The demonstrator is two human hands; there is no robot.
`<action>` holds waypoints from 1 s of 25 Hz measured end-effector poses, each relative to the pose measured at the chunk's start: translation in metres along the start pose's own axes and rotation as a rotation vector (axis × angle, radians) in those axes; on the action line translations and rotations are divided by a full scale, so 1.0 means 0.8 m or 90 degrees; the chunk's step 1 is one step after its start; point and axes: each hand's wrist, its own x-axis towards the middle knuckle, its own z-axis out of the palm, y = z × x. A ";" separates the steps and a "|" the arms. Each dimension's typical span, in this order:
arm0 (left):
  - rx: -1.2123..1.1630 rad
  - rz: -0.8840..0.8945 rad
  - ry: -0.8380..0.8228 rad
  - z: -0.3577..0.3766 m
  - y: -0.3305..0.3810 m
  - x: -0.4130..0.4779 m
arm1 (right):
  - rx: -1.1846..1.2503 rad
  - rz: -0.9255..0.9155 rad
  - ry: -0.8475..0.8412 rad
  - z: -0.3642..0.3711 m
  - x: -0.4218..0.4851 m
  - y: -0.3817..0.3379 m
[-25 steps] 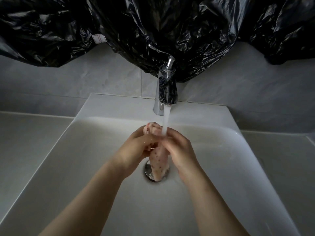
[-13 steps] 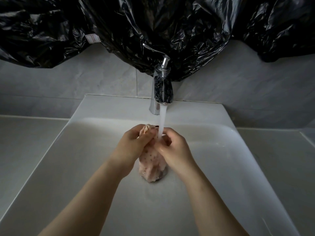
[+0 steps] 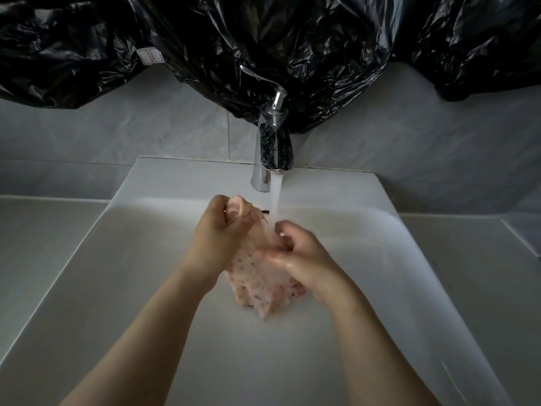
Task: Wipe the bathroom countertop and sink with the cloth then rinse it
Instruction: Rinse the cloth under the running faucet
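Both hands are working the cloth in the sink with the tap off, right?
No. The tap is running: the head view shows water falling onto the cloth. The left hand and right hand do work it in the sink.

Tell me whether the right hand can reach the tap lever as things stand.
Probably yes, but not freely: the right hand grips the cloth under the running water, so it must let go first. Nothing stands between it and the lever above the tap; black plastic hangs just behind.
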 end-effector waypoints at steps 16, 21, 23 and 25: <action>0.341 -0.010 -0.174 -0.008 -0.032 0.007 | -0.076 0.147 -0.001 -0.016 -0.002 0.009; -0.090 -0.170 -0.168 -0.014 -0.021 0.008 | -0.160 0.096 -0.009 -0.012 0.004 0.023; -0.190 -0.216 -0.172 -0.011 -0.015 0.005 | -0.011 0.106 0.085 -0.017 0.008 0.024; -0.212 -0.237 -0.150 -0.006 -0.015 0.005 | 0.132 0.128 0.133 -0.014 0.010 0.021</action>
